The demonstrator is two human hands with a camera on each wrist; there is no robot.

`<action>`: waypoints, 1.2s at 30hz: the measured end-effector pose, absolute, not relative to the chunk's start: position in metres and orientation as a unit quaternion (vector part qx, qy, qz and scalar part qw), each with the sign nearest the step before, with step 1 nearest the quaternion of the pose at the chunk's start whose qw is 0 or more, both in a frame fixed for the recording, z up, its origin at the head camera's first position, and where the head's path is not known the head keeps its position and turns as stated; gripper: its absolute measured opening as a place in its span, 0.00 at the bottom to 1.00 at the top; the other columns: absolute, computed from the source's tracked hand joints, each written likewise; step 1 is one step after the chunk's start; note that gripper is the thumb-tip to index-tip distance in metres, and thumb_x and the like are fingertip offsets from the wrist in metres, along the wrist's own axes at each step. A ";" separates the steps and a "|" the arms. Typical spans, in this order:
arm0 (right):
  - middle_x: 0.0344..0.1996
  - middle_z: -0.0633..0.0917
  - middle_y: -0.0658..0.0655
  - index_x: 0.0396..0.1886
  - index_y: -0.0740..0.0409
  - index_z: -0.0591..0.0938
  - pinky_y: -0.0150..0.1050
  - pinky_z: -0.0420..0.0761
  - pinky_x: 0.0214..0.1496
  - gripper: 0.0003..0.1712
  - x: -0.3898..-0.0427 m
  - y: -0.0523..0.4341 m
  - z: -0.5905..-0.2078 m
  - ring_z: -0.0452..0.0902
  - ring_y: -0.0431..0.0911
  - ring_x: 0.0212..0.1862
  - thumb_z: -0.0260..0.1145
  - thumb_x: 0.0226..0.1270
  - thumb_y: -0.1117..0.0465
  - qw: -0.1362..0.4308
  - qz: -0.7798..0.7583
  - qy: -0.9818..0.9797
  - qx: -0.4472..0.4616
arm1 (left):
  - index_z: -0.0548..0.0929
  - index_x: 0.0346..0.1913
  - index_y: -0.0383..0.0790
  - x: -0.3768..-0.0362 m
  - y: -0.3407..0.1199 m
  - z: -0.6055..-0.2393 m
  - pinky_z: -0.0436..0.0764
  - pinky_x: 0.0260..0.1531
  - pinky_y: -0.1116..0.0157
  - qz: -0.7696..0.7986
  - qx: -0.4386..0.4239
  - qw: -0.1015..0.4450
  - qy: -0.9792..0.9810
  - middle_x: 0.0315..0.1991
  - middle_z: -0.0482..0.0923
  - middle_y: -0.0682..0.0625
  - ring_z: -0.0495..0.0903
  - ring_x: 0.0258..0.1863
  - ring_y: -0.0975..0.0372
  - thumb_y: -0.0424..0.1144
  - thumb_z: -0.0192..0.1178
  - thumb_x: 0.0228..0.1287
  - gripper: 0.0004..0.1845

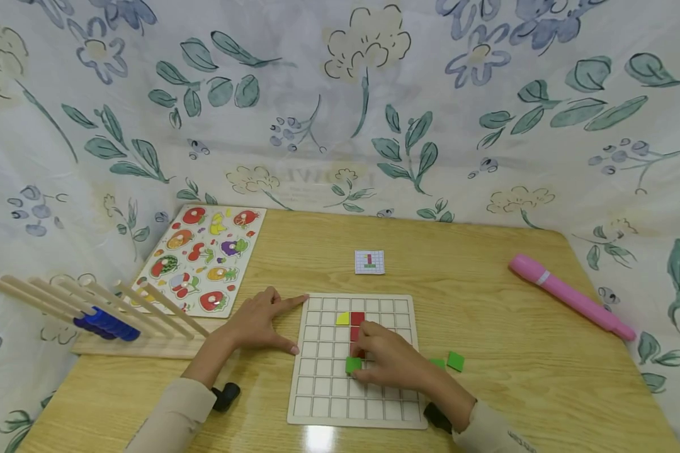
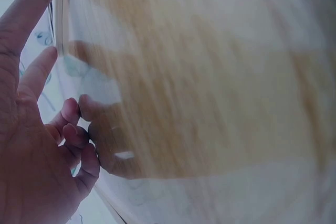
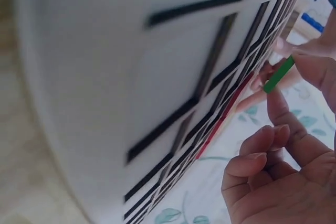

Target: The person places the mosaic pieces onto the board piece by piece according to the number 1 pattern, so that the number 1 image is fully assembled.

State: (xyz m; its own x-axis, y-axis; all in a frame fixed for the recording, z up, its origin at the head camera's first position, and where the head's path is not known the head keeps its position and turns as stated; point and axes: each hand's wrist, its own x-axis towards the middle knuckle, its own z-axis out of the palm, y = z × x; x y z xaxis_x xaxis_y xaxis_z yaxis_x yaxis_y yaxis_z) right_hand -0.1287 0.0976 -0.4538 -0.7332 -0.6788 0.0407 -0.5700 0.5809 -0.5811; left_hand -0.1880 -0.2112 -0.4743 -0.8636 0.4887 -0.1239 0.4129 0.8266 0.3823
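A green tile [image 1: 353, 364] is pinched by the right hand [image 1: 393, 363] over the grid board [image 1: 323, 402], steadied by the flat, spread left hand [image 1: 257, 324]; it likely needs squaring into a cell below the red tiles [image 1: 356, 319]

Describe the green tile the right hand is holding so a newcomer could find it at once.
Start at the white wooden grid board in the middle of the table. Near its centre, the right hand pinches a small square green tile just below the red tiles. The other green tiles lie loose off the board's right edge.
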 end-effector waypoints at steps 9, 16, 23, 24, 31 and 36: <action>0.31 0.67 0.44 0.34 0.56 0.86 0.27 0.68 0.34 0.13 -0.129 0.084 -0.447 0.62 0.35 0.33 0.77 0.55 0.54 0.084 -0.249 0.890 -0.372 | 0.66 0.73 0.66 -0.188 -0.212 -0.475 0.58 0.30 0.64 0.173 0.235 0.110 0.950 0.37 0.59 0.52 0.58 0.31 0.61 0.76 0.70 0.35 0.56; 0.32 0.68 0.45 0.35 0.56 0.87 0.26 0.69 0.34 0.12 -0.130 0.074 -0.452 0.63 0.35 0.33 0.76 0.55 0.54 0.096 -0.227 0.897 -0.368 | 0.66 0.73 0.68 -0.190 -0.212 -0.477 0.58 0.30 0.64 0.171 0.236 0.111 0.950 0.37 0.59 0.52 0.57 0.31 0.61 0.77 0.70 0.34 0.56; 0.31 0.70 0.44 0.34 0.56 0.88 0.27 0.72 0.38 0.12 -0.128 0.069 -0.457 0.63 0.35 0.35 0.77 0.54 0.54 0.074 -0.191 0.901 -0.381 | 0.65 0.73 0.69 -0.190 -0.213 -0.479 0.58 0.32 0.63 0.174 0.233 0.114 0.950 0.37 0.59 0.52 0.58 0.32 0.61 0.78 0.69 0.34 0.56; 0.31 0.70 0.44 0.34 0.56 0.88 0.27 0.71 0.38 0.12 -0.127 0.069 -0.458 0.63 0.36 0.35 0.78 0.55 0.54 0.067 -0.185 0.902 -0.384 | 0.65 0.73 0.69 -0.190 -0.213 -0.479 0.58 0.32 0.63 0.174 0.232 0.114 0.950 0.37 0.59 0.52 0.58 0.32 0.61 0.78 0.69 0.34 0.56; 0.29 0.70 0.45 0.30 0.55 0.87 0.28 0.70 0.37 0.11 -0.123 0.067 -0.459 0.62 0.36 0.32 0.78 0.55 0.54 0.028 -0.165 0.909 -0.383 | 0.65 0.73 0.69 -0.191 -0.212 -0.478 0.57 0.32 0.63 0.171 0.232 0.114 0.951 0.37 0.59 0.52 0.57 0.32 0.61 0.77 0.70 0.34 0.56; 0.30 0.71 0.45 0.30 0.55 0.85 0.28 0.71 0.36 0.11 -0.123 0.067 -0.459 0.63 0.36 0.33 0.79 0.53 0.56 0.042 -0.185 0.911 -0.366 | 0.65 0.73 0.69 -0.190 -0.212 -0.477 0.57 0.32 0.63 0.173 0.232 0.115 0.950 0.37 0.59 0.52 0.58 0.32 0.61 0.77 0.70 0.34 0.56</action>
State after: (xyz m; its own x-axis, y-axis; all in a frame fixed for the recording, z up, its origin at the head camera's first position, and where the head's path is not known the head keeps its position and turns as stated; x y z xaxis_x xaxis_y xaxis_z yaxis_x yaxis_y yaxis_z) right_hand -0.1228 0.0672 -0.4586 -0.7279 -0.6832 0.0587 -0.6518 0.6628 -0.3687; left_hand -0.1901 -0.2123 -0.4774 -0.8663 0.4800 -0.1379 0.4008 0.8329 0.3816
